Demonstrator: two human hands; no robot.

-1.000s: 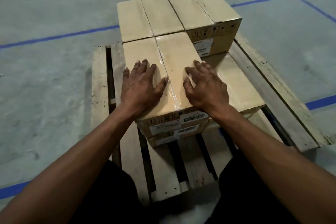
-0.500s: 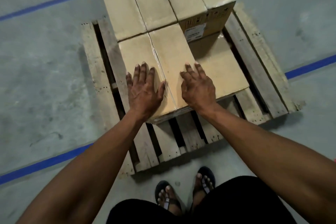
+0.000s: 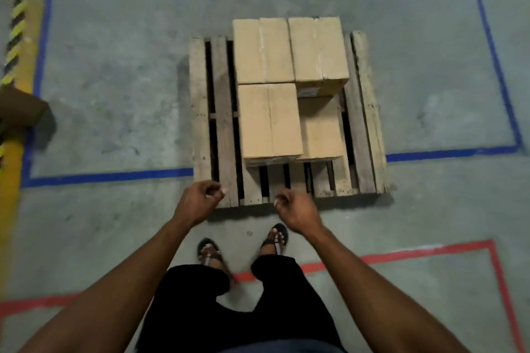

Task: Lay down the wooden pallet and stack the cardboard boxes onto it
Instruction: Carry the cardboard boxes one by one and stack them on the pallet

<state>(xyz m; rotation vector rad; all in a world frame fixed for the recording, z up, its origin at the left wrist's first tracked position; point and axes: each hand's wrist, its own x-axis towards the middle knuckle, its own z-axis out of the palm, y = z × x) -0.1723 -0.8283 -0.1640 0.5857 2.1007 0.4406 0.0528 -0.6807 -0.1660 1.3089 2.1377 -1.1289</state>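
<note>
The pallet [image 3: 200, 112] is laid flat on the concrete floor [image 3: 114, 80], across a blue tape line [image 3: 109, 176]. Cardboard boxes [image 3: 269, 120] are stacked on it. The left hand [image 3: 198, 203] and right hand [image 3: 295, 212] are held loosely curled, grasping nothing, above its near edge. A red tape line [image 3: 401, 256] is marked behind the sandalled feet [image 3: 275, 239].

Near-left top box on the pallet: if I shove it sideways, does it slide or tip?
Probably slides: the near-left top box looks squat and lies flat. Its taped cardboard looks smooth. Pushed right, it could drop, since the lower box beside it sits a tier down.
</note>
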